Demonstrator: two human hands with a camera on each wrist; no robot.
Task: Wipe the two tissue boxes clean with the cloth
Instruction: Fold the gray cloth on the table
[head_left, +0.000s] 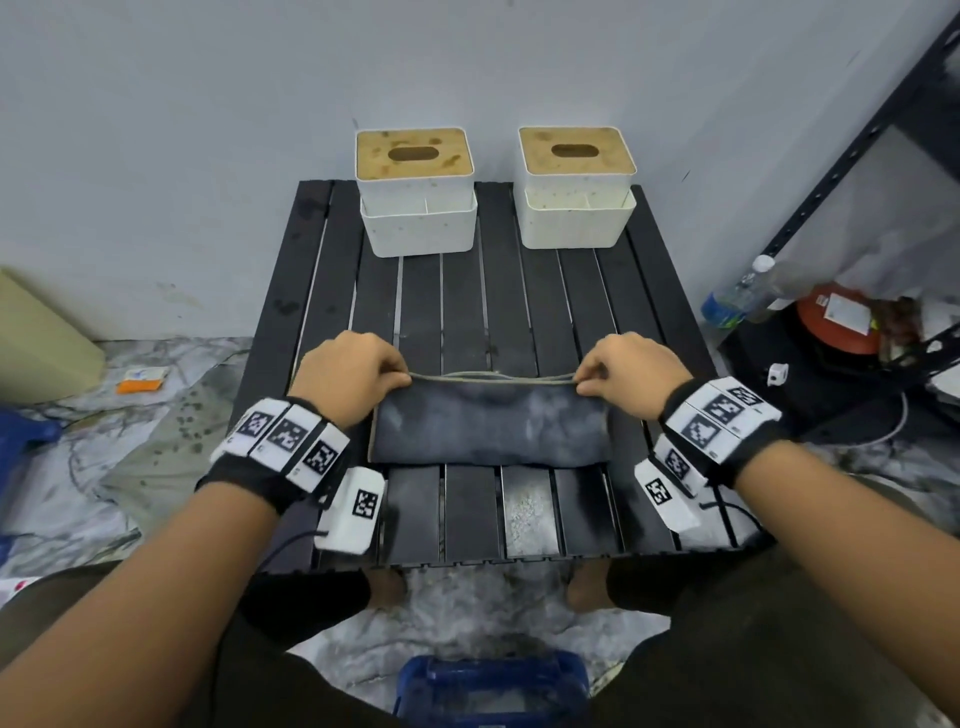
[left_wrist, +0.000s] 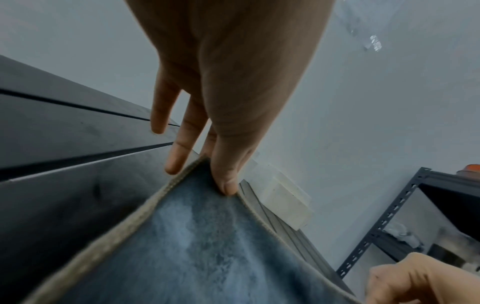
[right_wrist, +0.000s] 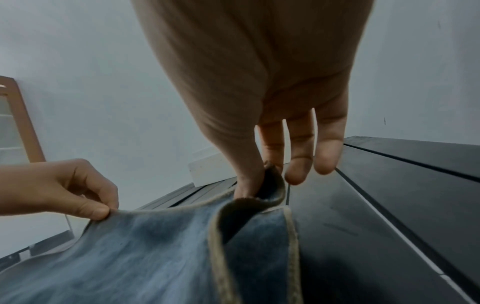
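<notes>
Two white tissue boxes with stained wooden lids stand at the table's far edge, the left box (head_left: 418, 192) and the right box (head_left: 576, 187) side by side. A dark blue cloth (head_left: 491, 423) with a beige hem lies folded on the near middle of the table. My left hand (head_left: 358, 374) pinches the cloth's far left corner between thumb and forefinger. My right hand (head_left: 631, 371) pinches the far right corner the same way. In the left wrist view the left hand (left_wrist: 221, 176) nips the cloth (left_wrist: 207, 246) at its hem. In the right wrist view the right hand (right_wrist: 257, 181) holds a curled corner of the cloth (right_wrist: 155, 246).
The black slatted table (head_left: 467, 312) stands against a grey wall. A metal shelf (head_left: 857, 171) with a water bottle (head_left: 737, 296) and a red lidded pot (head_left: 836, 317) is on the right. A blue crate (head_left: 493, 686) sits between my knees. Litter lies on the floor at left.
</notes>
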